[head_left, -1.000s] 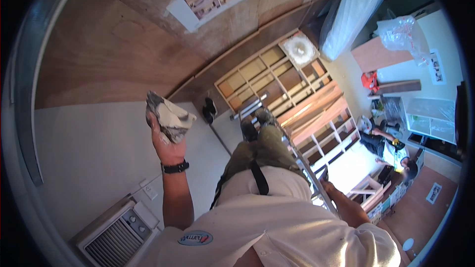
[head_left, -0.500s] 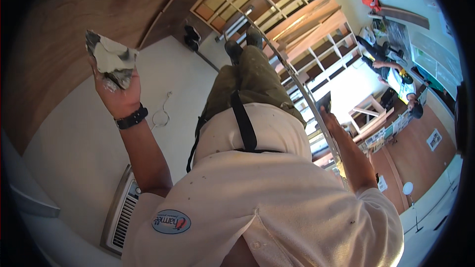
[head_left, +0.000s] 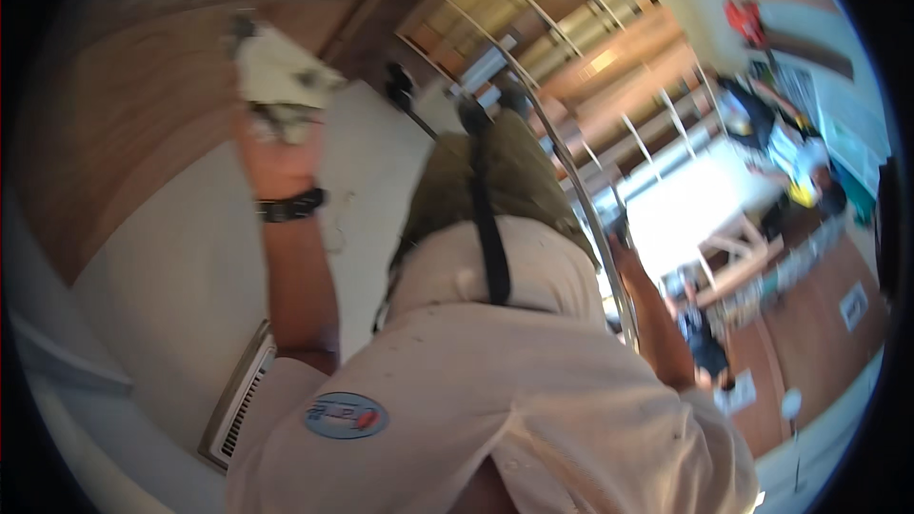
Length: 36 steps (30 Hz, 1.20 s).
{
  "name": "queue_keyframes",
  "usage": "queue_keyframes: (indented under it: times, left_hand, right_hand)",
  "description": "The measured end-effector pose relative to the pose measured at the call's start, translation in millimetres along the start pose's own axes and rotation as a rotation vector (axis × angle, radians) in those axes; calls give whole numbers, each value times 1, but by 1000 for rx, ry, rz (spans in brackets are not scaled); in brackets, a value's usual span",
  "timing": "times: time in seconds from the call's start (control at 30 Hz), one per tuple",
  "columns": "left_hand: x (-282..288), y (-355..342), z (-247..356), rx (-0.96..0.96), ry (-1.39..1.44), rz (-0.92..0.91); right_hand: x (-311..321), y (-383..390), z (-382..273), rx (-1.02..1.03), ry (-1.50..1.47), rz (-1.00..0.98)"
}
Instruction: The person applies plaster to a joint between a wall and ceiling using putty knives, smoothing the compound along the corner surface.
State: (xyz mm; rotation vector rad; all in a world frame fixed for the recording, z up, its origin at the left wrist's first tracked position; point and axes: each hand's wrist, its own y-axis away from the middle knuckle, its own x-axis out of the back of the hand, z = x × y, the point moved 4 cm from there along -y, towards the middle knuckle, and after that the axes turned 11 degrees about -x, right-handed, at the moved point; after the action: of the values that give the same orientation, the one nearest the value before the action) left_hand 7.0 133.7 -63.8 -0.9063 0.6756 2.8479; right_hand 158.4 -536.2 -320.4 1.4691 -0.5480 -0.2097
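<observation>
My left hand [head_left: 283, 160], with a dark band on its wrist, is raised at the upper left. It is closed on the lower end of a ragged, putty-smeared piece [head_left: 283, 71], dark at the edges with a thick pale coat; motion blurs it. My right hand [head_left: 625, 253] is lower and to the right, beside a long metal rail [head_left: 568, 171]. Its fingers are bent round a small dark flat tool [head_left: 619, 227], whose kind I cannot make out.
A brown wooden panel [head_left: 152, 124] curves along the left. A slatted vent unit [head_left: 236, 400] is at lower left. Beyond the rail are a wooden shelf frame [head_left: 609, 48] and a bright white surface [head_left: 681, 205]. At the right a person [head_left: 795, 157] works; another person [head_left: 703, 338] is below.
My left hand has moved right and slightly down in the picture, with the putty-smeared piece still in it. The view has shifted and blurred. Another person has come into sight at right.
</observation>
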Motion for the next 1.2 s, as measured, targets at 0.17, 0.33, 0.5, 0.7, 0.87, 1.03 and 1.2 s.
queue_keyframes:
  times: [0.17,0.33,0.5,0.7,0.87,1.03,1.2]
  left_hand:
    - [-60,34,-12,-62,0,-221]
    - [-71,56,31,-95,162,-78]
    - [-35,113,91,-258,165,45]
    - [-24,167,120,-510,37,253]
    - [-56,187,119,-695,13,351]
    - [-64,207,124,-852,-1,450]
    - [-96,217,110,-1017,-334,512]
  right_hand:
    - [6,-8,-34,-68,262,-244]
    - [-30,-1,-187,218,464,-279]
    - [-113,108,-332,689,579,-486]
    - [-168,298,-466,1367,508,-888]
    - [-132,452,-535,1910,232,-1186]
    - [-70,572,-582,2264,-169,-1400]
    - [15,645,-625,2429,-534,-1526]
